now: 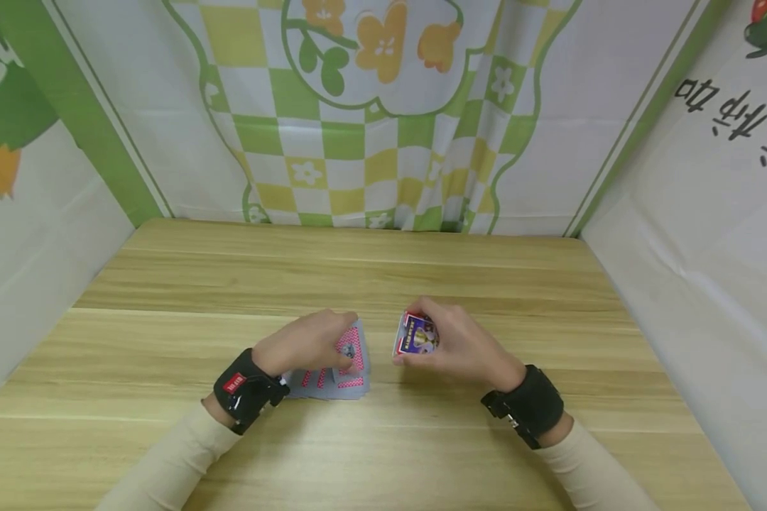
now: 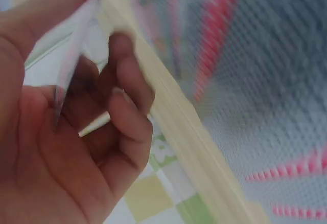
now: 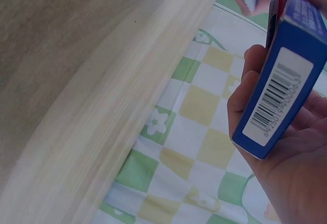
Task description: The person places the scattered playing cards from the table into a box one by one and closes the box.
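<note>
My left hand [image 1: 309,342] pinches a playing card [image 1: 350,346] with a red-patterned back between thumb and fingers. The left wrist view catches that card nearly edge-on, as a thin pale strip crossing the palm. Beneath this hand, more playing cards [image 1: 356,391] lie overlapping and face down on the table, partly hidden by it. To the right, my right hand [image 1: 465,344] grips a small card box [image 1: 415,336] with a purple, red and white face, thumb and fingers at opposite edges. Its blue side with a white barcode label [image 3: 277,97] faces the right wrist camera.
Both hands are over a wood-grain table [image 1: 383,454]. A checked curtain with flowers [image 1: 371,163] hangs along the far edge, and white printed cloths [image 1: 690,213] enclose the left and right sides. Each wrist wears a black strap [image 1: 532,406] with a camera.
</note>
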{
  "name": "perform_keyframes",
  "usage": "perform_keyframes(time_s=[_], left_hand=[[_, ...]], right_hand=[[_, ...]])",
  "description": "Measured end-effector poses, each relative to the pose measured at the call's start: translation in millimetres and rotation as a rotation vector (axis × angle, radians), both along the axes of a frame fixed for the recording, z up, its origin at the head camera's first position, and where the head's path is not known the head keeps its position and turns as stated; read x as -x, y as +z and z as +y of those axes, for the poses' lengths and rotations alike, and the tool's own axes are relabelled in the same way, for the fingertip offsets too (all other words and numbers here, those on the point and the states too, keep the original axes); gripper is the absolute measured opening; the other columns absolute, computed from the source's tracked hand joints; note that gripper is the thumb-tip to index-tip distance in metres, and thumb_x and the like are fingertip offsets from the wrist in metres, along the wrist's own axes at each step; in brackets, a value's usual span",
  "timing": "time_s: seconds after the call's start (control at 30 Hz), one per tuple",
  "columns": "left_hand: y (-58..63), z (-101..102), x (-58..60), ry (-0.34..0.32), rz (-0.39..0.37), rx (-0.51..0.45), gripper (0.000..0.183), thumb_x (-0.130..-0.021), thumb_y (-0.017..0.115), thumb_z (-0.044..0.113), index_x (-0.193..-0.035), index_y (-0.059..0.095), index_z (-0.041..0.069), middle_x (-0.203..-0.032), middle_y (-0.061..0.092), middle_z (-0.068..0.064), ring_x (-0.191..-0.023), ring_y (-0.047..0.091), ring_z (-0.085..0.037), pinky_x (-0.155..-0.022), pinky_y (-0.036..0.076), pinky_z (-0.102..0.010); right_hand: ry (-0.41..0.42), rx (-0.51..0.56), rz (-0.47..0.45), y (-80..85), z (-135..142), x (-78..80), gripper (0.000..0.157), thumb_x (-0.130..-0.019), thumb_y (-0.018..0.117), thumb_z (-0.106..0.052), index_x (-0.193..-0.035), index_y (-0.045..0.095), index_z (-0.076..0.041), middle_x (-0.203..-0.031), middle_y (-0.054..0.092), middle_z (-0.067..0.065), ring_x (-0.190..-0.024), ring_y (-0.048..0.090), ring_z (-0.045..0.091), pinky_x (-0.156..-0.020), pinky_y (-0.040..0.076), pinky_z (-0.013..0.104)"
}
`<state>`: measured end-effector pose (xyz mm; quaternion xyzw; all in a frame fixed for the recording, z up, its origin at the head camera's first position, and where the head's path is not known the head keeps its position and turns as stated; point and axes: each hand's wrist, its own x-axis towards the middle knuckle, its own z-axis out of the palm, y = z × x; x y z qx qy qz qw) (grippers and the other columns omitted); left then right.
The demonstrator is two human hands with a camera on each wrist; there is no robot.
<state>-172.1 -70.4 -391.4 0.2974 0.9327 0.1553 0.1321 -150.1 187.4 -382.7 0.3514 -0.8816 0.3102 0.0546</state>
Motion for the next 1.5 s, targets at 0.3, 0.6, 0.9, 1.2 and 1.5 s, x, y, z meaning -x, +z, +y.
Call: perform_keyframes(time_s=[0.3,0.6,0.9,1.2,1.5], left_hand=[[14.5,-9.2,2.1,0.054,-0.071,-0.340,0.048,-0.095,0.056,0.025,-0.132,0.040,0.000,-0.091,0.060,-0.009,-0.071,0.057,-0.014,-0.066,0.047,-0.038],[24.8,-2.0,1.7,0.151,-0.214,-0.609,0.015,-0.094,0.060,0.026,-0.101,0.051,0.015,-0.065,0.060,-0.004,-0.060,0.057,-0.025,-0.052,0.034,-0.030],[15.6,10.3,-3.6,0.159,-0.250,-0.688,0.016,-0.093,0.060,0.022,-0.105,0.051,0.015,-0.076,0.065,-0.005,-0.066,0.059,-0.029,-0.051,0.042,-0.028],[8.1,25.1,-11.9,0.252,-0.255,-0.767,0.024,-0.093,0.061,0.030,-0.108,0.049,0.016,-0.080,0.063,-0.006,-0.069,0.060,-0.035,-0.046,0.043,-0.027],[-3.5,41.0,-24.0,0.233,-0.251,-0.781,0.025,-0.097,0.054,0.032,-0.111,0.045,0.014,-0.083,0.062,-0.004,-0.067,0.059,-0.018,-0.050,0.048,-0.031]], right_hand=[[0.006,0.011,-0.017,0.5,-0.4,0.2,0.060,-0.070,0.078,-0.048,-0.112,0.053,-0.013,-0.086,0.060,-0.007,-0.070,0.055,0.003,-0.056,0.053,0.023],[0.011,0.009,-0.006,-0.5,-0.1,0.8,0.059,-0.070,0.078,-0.046,-0.112,0.054,-0.012,-0.085,0.060,-0.006,-0.069,0.055,0.003,-0.055,0.052,0.023],[0.026,0.015,0.004,-1.1,-3.3,-0.4,0.059,-0.070,0.078,-0.047,-0.110,0.054,-0.012,-0.087,0.060,-0.006,-0.067,0.055,0.003,-0.053,0.052,0.023],[0.022,0.031,0.020,-3.1,-2.8,0.4,0.057,-0.070,0.077,-0.048,-0.109,0.054,-0.013,-0.086,0.060,-0.006,-0.067,0.055,0.002,-0.051,0.051,0.022],[0.024,0.044,0.037,-2.2,-3.3,0.6,0.056,-0.071,0.077,-0.048,-0.108,0.055,-0.012,-0.086,0.060,-0.006,-0.066,0.055,0.002,-0.051,0.051,0.022]])
